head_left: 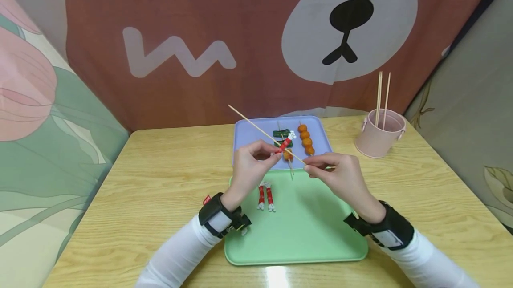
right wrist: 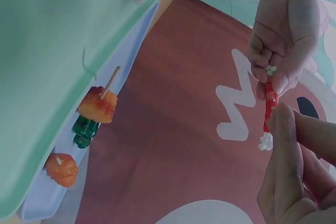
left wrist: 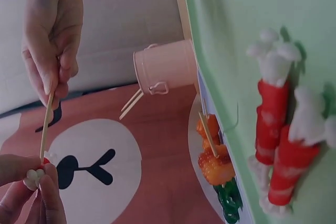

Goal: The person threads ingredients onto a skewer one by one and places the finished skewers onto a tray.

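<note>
My left hand [head_left: 251, 163] pinches a red roll with white knobbed ends [head_left: 286, 144], like a toy enoki mushroom roll. Thumb and fingertips of my right hand [head_left: 340, 171] pinch the lower end of a bamboo skewer [head_left: 250, 122]. The skewer slants up to the left and crosses the roll at its middle; I cannot tell whether it runs through. Both hands are raised over the far part of a green tray [head_left: 304, 234]. Two more such rolls, a left one [head_left: 261, 196] and a right one [head_left: 270, 196], lie side by side on that tray.
Behind the green tray is a lilac tray [head_left: 250, 134]. It holds a skewer of orange balls [head_left: 305, 139] and another skewer with dark green pieces [head_left: 282, 133] and an orange piece [head_left: 287, 155]. A pink bucket [head_left: 372, 141] with several bamboo skewers [head_left: 378, 96] stands back right.
</note>
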A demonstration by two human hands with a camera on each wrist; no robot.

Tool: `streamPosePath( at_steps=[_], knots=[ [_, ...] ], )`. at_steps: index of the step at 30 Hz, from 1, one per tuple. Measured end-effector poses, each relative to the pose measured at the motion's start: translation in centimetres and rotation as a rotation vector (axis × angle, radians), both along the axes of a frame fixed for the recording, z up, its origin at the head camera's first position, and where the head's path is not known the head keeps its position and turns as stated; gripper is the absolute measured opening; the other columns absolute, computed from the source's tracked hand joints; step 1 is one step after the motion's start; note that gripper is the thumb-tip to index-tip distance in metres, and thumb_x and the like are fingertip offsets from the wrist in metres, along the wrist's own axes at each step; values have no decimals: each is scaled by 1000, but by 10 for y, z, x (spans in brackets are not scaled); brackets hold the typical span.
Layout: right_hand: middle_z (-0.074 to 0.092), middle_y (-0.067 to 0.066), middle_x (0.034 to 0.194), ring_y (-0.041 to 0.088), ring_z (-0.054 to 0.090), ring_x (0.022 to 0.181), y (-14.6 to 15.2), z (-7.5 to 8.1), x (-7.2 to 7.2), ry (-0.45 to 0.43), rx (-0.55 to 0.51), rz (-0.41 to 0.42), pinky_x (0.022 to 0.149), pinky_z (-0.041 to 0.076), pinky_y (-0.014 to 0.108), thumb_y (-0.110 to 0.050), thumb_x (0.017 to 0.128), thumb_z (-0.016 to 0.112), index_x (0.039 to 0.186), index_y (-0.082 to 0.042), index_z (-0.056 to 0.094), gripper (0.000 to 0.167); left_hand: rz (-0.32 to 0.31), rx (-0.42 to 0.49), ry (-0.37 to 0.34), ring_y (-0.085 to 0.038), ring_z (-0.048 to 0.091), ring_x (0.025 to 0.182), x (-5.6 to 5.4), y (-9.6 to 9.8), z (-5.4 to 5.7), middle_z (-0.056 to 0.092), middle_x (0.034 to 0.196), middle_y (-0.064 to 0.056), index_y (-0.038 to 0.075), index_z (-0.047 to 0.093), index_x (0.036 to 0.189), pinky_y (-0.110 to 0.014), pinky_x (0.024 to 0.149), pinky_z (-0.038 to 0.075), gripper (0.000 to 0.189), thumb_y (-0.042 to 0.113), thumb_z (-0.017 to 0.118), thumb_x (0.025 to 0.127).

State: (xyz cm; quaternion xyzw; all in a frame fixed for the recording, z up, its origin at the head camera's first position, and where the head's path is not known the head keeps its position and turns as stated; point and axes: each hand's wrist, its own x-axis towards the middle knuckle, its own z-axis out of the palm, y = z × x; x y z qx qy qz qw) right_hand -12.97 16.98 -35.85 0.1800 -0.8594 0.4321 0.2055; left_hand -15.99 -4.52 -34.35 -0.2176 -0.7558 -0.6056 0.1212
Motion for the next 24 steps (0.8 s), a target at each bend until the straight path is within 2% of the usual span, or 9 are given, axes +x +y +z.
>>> streamPosePath(
  at_steps=[4,7,14,24],
  knots=[
    [74,1,77,1,66,60,-1,0,0,-12,8,-4,57,53,15,-14,77,78,90,-10,76,13,2,2,7,-25,68,74,-7,3,-14,72,85,-13,0,72,84,-32,73,57,7,4,75,79],
    [74,2,77,1,66,60,-1,0,1,-19,8,-3,57,53,16,-13,78,77,90,-9,76,12,3,3,17,-20,68,73,-8,3,-18,72,84,-9,5,73,83,-28,72,56,6,7,75,79],
    [74,3,79,3,66,61,-3,-1,1,-38,13,9,59,54,17,-12,78,77,90,-8,76,12,-63,-37,17,-9,67,73,-3,7,-23,72,86,-3,9,73,85,-24,71,56,4,11,74,81],
    [74,2,79,4,66,61,-3,-1,1,-36,5,5,58,54,17,-12,78,77,90,-7,76,13,-61,-42,8,-5,66,73,-2,8,-22,72,85,-1,10,73,85,-24,72,56,3,13,73,83]
  ],
)
